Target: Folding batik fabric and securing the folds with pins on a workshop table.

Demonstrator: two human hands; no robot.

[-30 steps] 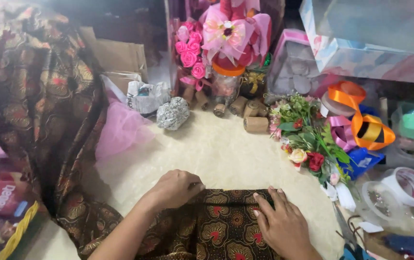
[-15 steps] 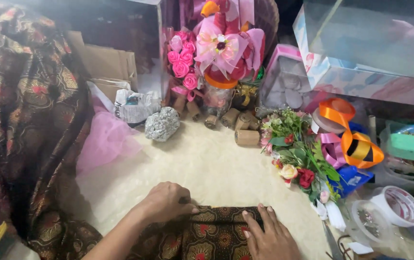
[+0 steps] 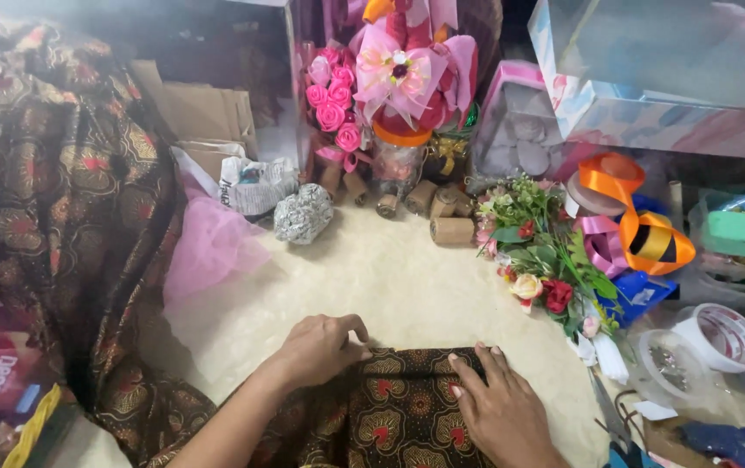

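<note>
— Step in hand? Looks like pressing a fold into the patterned fabric, low in the frame at centre. Left hand knuckled down on the fold's left corner, fingers curled, nothing pinched between them as far as visible. Right hand laid flat and spread on the cloth's right edge, open, pressing rather than gripping.

— And next?

— Probably smoothing the crease along the top edge, both corners kept level; slippery-looking cloth, so likely to spring back if released unevenly.

— Surface?

— Pale cream table, bare in the middle. More of the same brown cloth heaped up the left side. Crumpled foil ball left of centre, pink tulle beside it. Small cardboard rolls near the middle, artificial flowers right of them, orange ribbon further right, tape roll at lower right.

— Room?

— Pink rose bouquet and big pink bow along the top; clear box at upper right.
</note>
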